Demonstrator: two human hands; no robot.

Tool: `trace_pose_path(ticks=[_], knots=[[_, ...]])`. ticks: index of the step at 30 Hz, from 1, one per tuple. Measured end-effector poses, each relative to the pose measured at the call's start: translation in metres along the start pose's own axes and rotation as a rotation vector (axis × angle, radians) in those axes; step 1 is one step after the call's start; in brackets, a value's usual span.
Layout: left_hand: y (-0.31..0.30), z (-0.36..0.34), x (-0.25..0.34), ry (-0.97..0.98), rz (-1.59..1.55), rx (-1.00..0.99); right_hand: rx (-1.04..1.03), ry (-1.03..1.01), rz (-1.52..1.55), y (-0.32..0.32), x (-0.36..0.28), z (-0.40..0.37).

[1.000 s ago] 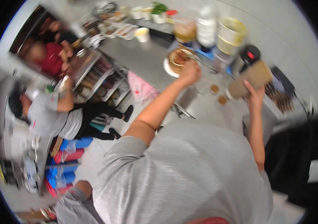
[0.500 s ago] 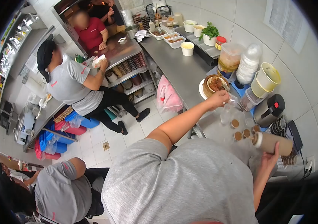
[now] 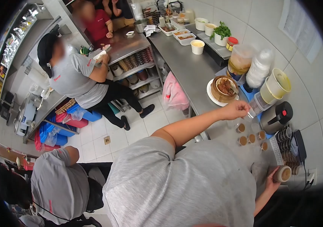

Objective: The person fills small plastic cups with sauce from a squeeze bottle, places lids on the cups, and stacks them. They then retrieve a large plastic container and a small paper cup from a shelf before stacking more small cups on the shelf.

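Nearest, at the right, the right hand (image 3: pixel 272 184) grips a brown bottle (image 3: pixel 282 173) above the surface (image 3: pixel 191 75); farther, the left hand (image 3: pixel 237 109) pinches a clear cup (image 3: pixel 251 114) beside filled sauce cups (image 3: pixel 243 140); beyond stands a steamer basket (image 3: pixel 224 89).

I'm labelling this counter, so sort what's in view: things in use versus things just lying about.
In use: left hand pinching a small clear cup; right hand gripping the brown sauce bottle; filled sauce cups between them.
Lying about: bamboo steamer on its plate; black flask; stacked tubs; herb pot; pink bag.
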State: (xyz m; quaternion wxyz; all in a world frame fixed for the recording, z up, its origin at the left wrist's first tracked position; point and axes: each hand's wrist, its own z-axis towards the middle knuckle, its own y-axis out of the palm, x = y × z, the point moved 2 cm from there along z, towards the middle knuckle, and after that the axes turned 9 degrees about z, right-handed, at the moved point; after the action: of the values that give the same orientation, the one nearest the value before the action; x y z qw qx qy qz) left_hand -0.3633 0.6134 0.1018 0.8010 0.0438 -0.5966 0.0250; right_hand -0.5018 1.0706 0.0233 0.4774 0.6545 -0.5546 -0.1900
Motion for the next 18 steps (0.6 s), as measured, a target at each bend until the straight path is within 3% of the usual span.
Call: trace_pose_path(ticks=[4, 9, 15, 18], knots=[[0.012, -0.003, 0.012, 0.004, 0.048, -0.043, 0.048, 0.24, 0.1, 0.01, -0.003, 0.005], [0.02, -0.004, 0.02, 0.15, 0.192, -0.05, 0.007, 0.049, -0.037, 0.019, -0.032, 0.041], [0.023, -0.012, 0.034, 0.163, 0.367, -0.089, 0.017, -0.065, -0.116, 0.015, -0.054, 0.062], [0.031, -0.019, 0.038, 0.026, 0.204, -0.14, 0.057, -0.181, -0.192, -0.01, -0.053, 0.059]])
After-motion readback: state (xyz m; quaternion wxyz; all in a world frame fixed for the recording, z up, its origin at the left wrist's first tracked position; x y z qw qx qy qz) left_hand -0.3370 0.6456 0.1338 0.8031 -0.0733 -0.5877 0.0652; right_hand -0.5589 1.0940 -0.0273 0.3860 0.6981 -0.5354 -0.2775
